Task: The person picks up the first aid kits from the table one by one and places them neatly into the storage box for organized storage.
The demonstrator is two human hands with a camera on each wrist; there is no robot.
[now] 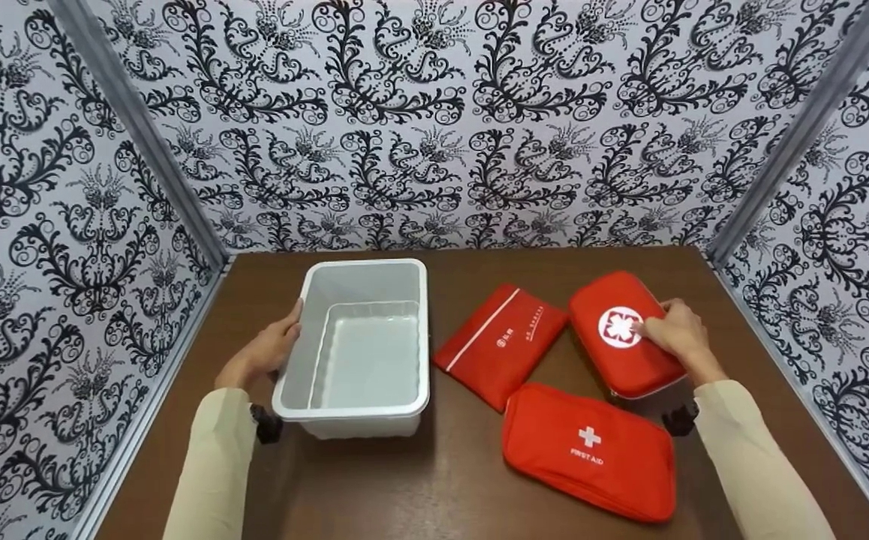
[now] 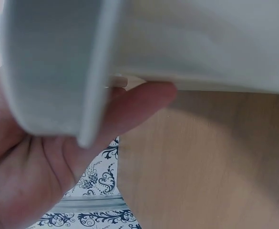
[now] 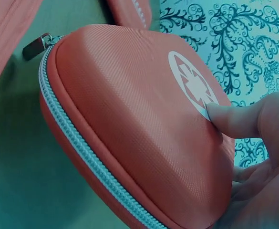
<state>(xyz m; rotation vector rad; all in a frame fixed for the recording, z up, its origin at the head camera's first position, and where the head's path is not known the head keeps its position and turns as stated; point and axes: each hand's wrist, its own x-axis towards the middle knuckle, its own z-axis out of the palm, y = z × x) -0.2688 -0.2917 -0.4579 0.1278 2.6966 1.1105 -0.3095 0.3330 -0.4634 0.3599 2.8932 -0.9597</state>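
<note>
In the head view a white plastic bin [image 1: 374, 360] stands at the left with nothing in it. My left hand [image 1: 266, 352] holds its left rim; in the left wrist view a digit [image 2: 139, 105] reaches under the rim to the outer wall. At the right, my right hand [image 1: 682, 337] grips a red zippered first-aid case [image 1: 614, 360], thumb on top by its white cross emblem and the other fingers mostly hidden behind it. The case [image 3: 129, 114] is tilted and appears raised off the table.
A flat red pouch [image 1: 506, 345] with a white stripe lies between bin and case. Nearer me is a soft red first-aid bag [image 1: 592, 457] with a white cross. All are on a brown table [image 1: 449, 495] enclosed by patterned walls [image 1: 434, 150].
</note>
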